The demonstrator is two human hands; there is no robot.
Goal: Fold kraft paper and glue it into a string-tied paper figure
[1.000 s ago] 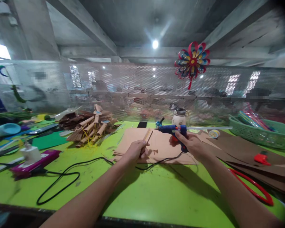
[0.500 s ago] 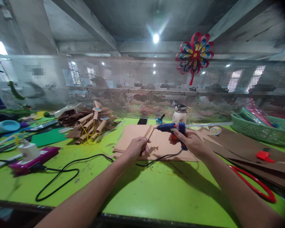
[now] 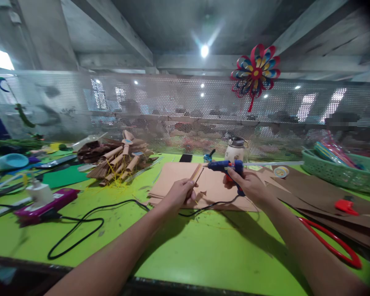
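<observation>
In the head view, my left hand [image 3: 181,194] is closed, pinching narrow brown paper strips [image 3: 196,172] that point up and away from me. My right hand [image 3: 249,185] wraps round a blue hot glue gun [image 3: 220,166] with a red trigger, and a long clear glue stick [image 3: 273,163] runs out of its back. The nozzle is at the far end of the strips; whether it touches them I cannot tell. Under both hands lies a stack of tan paper sheets [image 3: 166,174], with a small brown scrap [image 3: 203,193] on top.
A black cord [image 3: 103,222] loops over the green table [image 3: 185,255] near a purple power strip [image 3: 54,204]. Tied brown paper rolls [image 3: 123,158] lie left. Behind stands a white jar [image 3: 234,151]. Dark brown paper [image 3: 302,189], red-handled scissors [image 3: 333,242] and a green basket [image 3: 336,170] are right.
The whole view has shifted slightly. Both hands keep the same holds, with the glue gun's nozzle still by the end of the paper strips.
</observation>
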